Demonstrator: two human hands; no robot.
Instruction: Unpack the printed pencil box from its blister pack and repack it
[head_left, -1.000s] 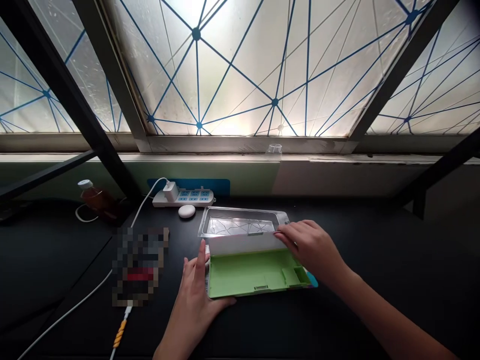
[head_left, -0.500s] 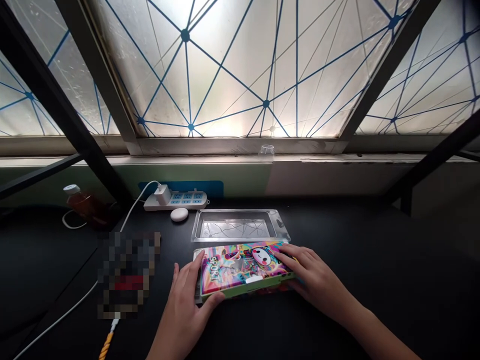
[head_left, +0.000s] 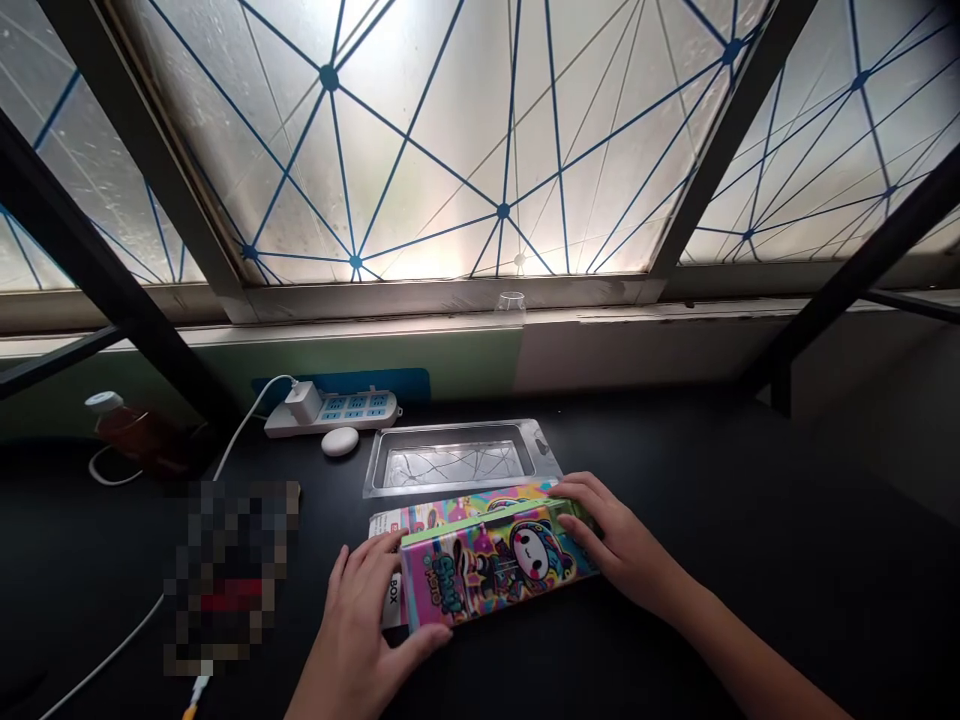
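Note:
A colourful pencil case with a white cartoon face and pale green edges lies tilted between my hands. My left hand grips its left end, thumb at the front lower corner and fingers behind. My right hand clasps the right end, its fingers over the top edge. Beneath and behind the case is a printed card in matching colours, with the letters "BOX" at its left side. Just beyond it, a clear plastic blister tray rests on the black table.
A white power strip with a plugged-in charger stands along the wall, near a round white case. To the left are a reddish bottle and a blurred-out object with a cable. A clear cup sits on the sill.
The pencil case has been tipped in my hands, so its green edge now faces up and another printed face points toward me. More of the card shows behind it. The camera view has shifted slightly.

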